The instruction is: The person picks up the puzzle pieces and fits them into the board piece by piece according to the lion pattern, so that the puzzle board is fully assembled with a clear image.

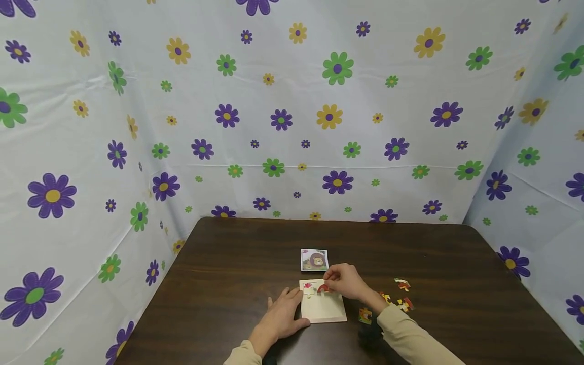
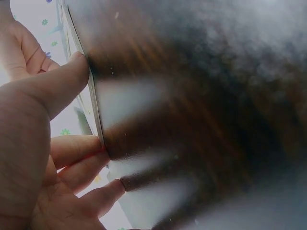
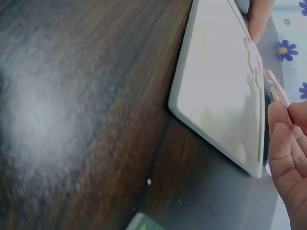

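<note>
A square, pale wooden puzzle board [image 1: 323,308] lies on the table, with one puzzle piece [image 1: 308,289] set in its far left corner. My left hand [image 1: 284,313] rests at the board's left side, fingers spread; in the left wrist view its thumb [image 2: 72,79] and fingertips touch the board's edge. Over the far right part of the board, my right hand [image 1: 348,282] pinches a red puzzle piece [image 1: 323,288] between thumb and fingers. In the right wrist view that thin piece [image 3: 279,91] is tilted above the board's far edge.
Beyond the board lies a square lion picture [image 1: 314,260]. Several loose puzzle pieces lie right of the board, among them a green and orange piece [image 1: 365,315] and a red and white piece [image 1: 402,284]. The brown table [image 1: 237,253] is surrounded by a flowered curtain [image 1: 292,91].
</note>
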Motion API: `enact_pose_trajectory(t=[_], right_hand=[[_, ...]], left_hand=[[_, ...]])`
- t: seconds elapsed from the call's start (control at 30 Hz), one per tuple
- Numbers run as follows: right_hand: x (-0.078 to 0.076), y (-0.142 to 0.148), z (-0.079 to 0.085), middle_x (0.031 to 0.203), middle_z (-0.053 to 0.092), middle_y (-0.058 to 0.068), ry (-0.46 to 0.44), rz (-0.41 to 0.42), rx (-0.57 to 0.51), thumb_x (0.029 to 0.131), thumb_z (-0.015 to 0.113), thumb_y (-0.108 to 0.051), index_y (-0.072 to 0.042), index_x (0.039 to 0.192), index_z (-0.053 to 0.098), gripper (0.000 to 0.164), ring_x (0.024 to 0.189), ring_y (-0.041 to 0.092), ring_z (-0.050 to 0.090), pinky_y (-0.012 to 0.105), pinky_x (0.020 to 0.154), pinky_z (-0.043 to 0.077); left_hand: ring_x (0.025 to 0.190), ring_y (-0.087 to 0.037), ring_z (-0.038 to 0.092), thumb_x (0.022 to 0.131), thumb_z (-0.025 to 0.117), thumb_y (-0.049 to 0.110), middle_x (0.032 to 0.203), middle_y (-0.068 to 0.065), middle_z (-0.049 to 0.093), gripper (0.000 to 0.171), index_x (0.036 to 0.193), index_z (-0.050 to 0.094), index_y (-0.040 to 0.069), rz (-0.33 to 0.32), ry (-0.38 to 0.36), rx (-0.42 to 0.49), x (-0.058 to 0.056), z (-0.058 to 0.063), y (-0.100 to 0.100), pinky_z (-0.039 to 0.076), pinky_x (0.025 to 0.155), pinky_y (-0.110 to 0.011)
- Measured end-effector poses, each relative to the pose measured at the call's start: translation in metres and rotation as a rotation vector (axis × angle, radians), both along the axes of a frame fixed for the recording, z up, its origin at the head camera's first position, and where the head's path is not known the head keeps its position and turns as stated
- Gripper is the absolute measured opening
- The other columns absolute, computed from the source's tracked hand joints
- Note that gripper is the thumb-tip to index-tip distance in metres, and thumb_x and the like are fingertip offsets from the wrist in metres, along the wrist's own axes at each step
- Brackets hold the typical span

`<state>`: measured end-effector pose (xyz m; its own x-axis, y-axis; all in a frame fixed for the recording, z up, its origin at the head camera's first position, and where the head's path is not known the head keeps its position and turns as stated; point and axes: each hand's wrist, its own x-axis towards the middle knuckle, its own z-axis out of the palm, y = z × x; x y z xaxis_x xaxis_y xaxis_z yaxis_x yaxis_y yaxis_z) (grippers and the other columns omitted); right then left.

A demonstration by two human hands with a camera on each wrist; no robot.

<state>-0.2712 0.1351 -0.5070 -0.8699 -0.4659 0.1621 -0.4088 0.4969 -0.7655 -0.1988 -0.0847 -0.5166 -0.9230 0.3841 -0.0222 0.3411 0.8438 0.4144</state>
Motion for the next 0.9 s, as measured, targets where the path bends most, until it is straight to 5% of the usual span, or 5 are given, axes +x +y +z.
enact_pose_trajectory(t=[0.9], right_hand=[[0.001,-0.023,-0.019,0.058,0.053,-0.008,0.143,-0.230,0.157,0.069,0.084,-0.013,-0.012,0.063,0.063,0.021,0.053,0.005,0.044,0.021,0.047,0.038]], left_hand=[[0.128,-0.041,0.043,0.078,0.077,0.041,0.136,-0.011,0.053,0.064,0.129,0.056,0.009,-0.017,0.025,0.006,-0.003,-0.002,0.000,0.031,0.086,-0.077]])
